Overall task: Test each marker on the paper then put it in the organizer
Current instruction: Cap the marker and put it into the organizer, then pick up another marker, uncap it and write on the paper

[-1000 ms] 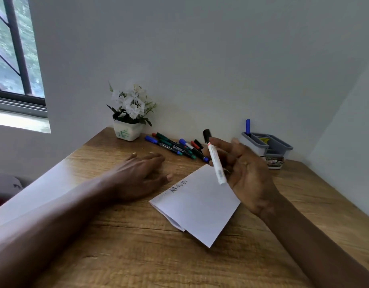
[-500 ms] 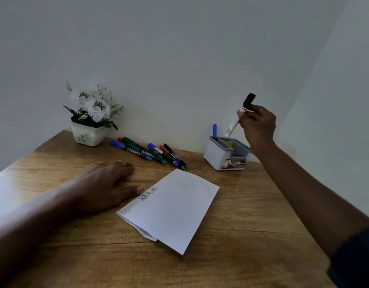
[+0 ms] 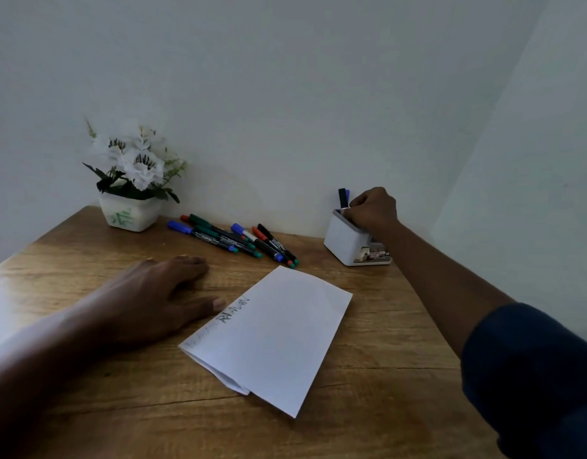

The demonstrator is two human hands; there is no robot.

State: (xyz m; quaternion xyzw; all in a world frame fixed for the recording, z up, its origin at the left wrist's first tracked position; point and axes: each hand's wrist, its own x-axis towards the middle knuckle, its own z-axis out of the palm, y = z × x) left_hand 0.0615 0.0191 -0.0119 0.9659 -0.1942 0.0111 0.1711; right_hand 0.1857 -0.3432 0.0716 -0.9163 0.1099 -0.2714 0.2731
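**Q:** How are the two hands posed?

**A:** The right hand (image 3: 371, 208) reaches far forward, arm nearly straight, knuckles up, resting over the top of the white organizer (image 3: 346, 241) at the back right of the wooden desk (image 3: 368, 409). Its fingers curl closed around the black-capped marker (image 3: 343, 197), which stands upright in the organizer beside a blue-capped one. The left hand (image 3: 159, 298) lies palm down on the desk, fingers loosely spread and empty, thumb tip just beside the edge of the folded paper (image 3: 275, 336).

**Q:** And the other markers?

**A:** A loose pile of markers (image 3: 232, 238) lies near the wall, between a white flower pot (image 3: 130, 215) and the organizer.
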